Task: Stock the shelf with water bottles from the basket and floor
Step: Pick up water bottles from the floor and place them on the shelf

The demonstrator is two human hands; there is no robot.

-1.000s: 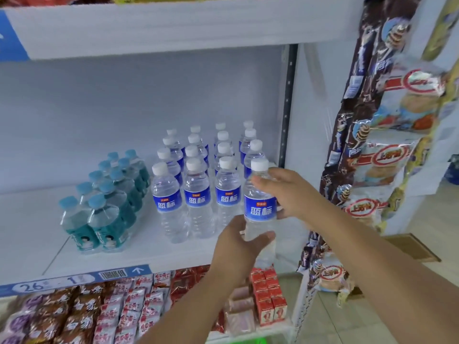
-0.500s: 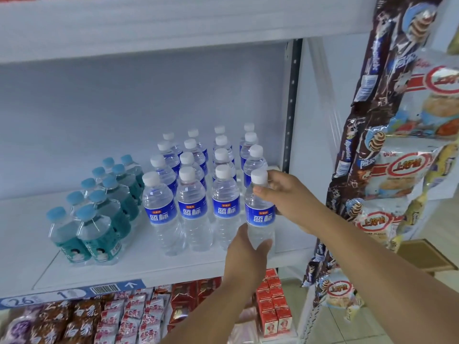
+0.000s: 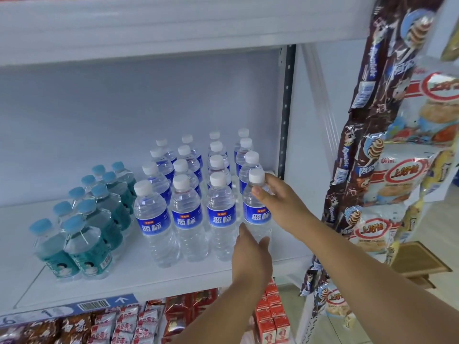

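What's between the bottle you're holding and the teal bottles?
Three more blue-label bottles stand in the front row between the held bottle and the teal bottles, as the head view shows.

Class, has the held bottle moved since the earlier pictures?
Yes: the bottle went from the shelf edge back into the front row.

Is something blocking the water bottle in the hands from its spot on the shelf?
No, nothing visible does. The water bottle, gripped low by the left hand and near its cap by the right hand, is at the front of the right-hand row on the shelf. Its base is hidden behind the left hand.
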